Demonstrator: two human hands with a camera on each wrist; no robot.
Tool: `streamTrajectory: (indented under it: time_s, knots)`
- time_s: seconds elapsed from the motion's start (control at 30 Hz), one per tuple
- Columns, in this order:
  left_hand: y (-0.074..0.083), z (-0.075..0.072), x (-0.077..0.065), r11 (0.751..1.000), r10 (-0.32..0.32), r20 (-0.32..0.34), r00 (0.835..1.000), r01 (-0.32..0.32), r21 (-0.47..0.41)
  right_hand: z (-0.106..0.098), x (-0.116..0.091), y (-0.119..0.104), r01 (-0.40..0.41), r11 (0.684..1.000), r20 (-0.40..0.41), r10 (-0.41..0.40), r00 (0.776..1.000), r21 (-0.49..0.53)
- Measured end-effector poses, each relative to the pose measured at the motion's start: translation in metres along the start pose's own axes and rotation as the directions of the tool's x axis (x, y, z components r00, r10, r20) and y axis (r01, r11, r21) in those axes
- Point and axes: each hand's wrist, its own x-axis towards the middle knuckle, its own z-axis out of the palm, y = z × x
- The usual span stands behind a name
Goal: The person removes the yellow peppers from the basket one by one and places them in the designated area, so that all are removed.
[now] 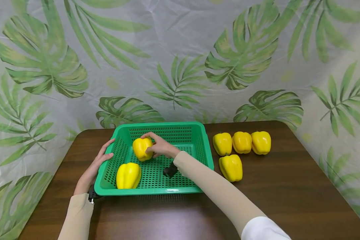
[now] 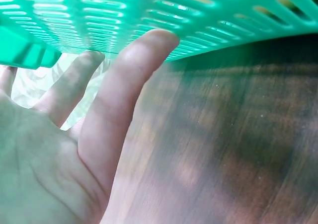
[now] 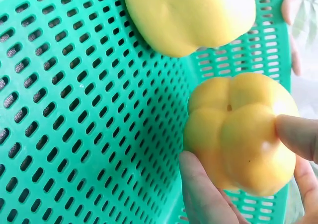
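In the head view a green slotted basket (image 1: pixel 180 191) stands on the table. My right hand (image 1: pixel 162 147) reaches into its far left part and grips a yellow bell pepper (image 1: pixel 140 150) between thumb and fingers. The right wrist view shows the lobed end of this bell pepper (image 3: pixel 233 139), with the basket's slotted floor beside it. Another bell pepper (image 1: pixel 128 176) lies in the near left corner of the basket. My left hand (image 1: pixel 93 166) rests against the basket's left side from outside. Its fingers look extended, touching the slotted wall (image 2: pixel 169 15) in the left wrist view.
Right of the basket, three yellow bell peppers (image 1: pixel 242 142) stand in a row on the brown wooden table (image 1: pixel 288 186). One more pepper (image 1: pixel 231 168) lies in front of them. A leaf-print cloth (image 1: pixel 180 66) hangs behind the table.
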Motion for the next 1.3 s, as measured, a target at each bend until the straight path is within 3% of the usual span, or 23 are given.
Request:
streamTrajectory:
  time_s: [0.67,1.3]
  knots:
    - [-0.001,-0.002,0.001,0.999,0.034,-0.011,0.999,-0.034,0.014,-0.021,-0.03,-0.01,0.027,0.992,0.025,-0.031,0.999,0.125]
    - [-0.001,0.001,0.003,0.998,0.058,-0.007,0.998,-0.058,-0.017,-0.041,-0.06,-0.018,0.029,0.995,0.011,-0.03,0.999,0.091]
